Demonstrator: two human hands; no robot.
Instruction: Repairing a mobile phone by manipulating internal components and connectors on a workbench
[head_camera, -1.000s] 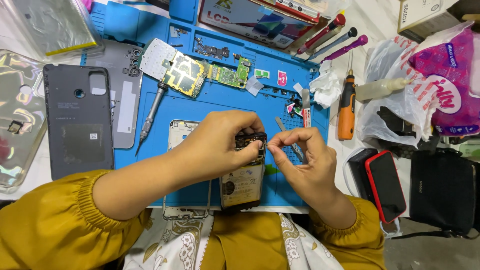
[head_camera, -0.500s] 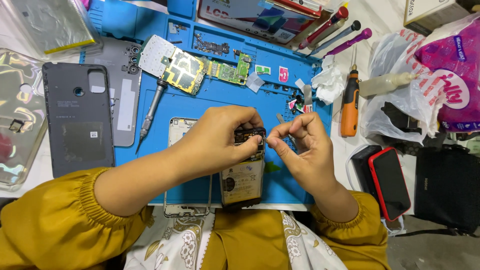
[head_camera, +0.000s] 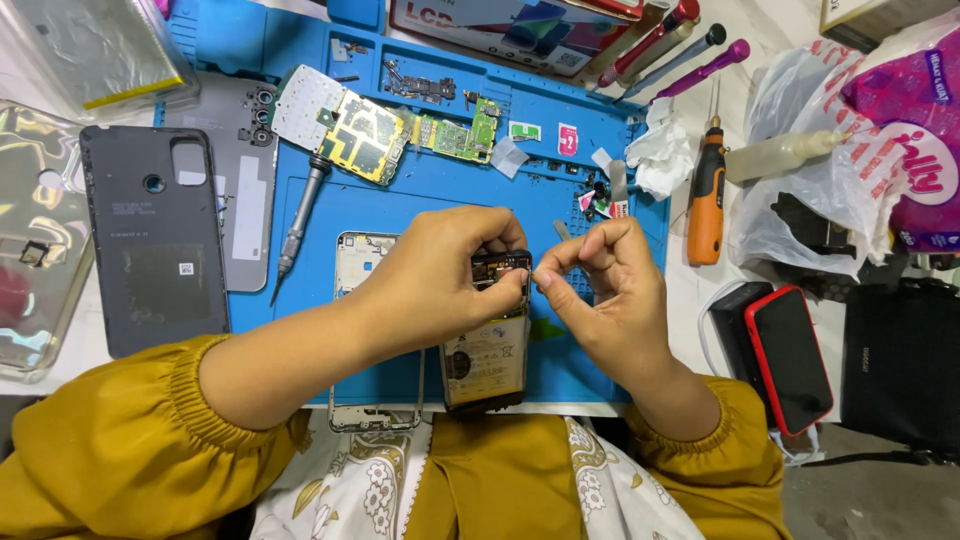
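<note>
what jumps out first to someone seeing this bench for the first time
At the centre, the left hand grips an opened phone with its battery showing, while the right hand pinches at its top edge. Under them lies a bright blue mat, with green-and-gold circuit boards near its far edge. To the left of the mat lies a dark grey back cover, and to the right an orange tool.

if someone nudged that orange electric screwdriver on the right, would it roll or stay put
The orange cylindrical electric screwdriver would probably roll sideways: its body looks round, and it lies flat on the white tabletop. It likely feels stiff and fairly heavy for its size. Its thin bit seems its most bendable part.
</note>
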